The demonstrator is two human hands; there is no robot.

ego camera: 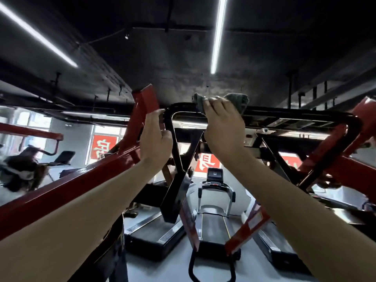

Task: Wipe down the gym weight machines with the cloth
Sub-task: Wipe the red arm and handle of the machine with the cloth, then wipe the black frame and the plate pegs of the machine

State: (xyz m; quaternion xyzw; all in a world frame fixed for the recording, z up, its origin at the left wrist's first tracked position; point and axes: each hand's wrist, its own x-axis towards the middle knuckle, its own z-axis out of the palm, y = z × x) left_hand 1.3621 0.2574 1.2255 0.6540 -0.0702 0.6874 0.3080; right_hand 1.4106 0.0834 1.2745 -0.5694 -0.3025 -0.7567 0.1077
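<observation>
A red and black weight machine fills the view; its black top frame bar (284,115) runs across at head height. A grey cloth (238,99) lies over that bar near its left bend. My right hand (223,129) is raised and holds the cloth against the bar, fingers curled over it. My left hand (155,139) reaches up beside it, fingertips touching the bar's left corner next to a red upright beam (145,102); its fingers are mostly straight and hold nothing.
A long red beam (61,192) slants under my left forearm. Behind the machine stand treadmills (215,212) in a row on a pale floor. Red signs (102,146) hang in the windows. More gym gear (20,169) stands at far left.
</observation>
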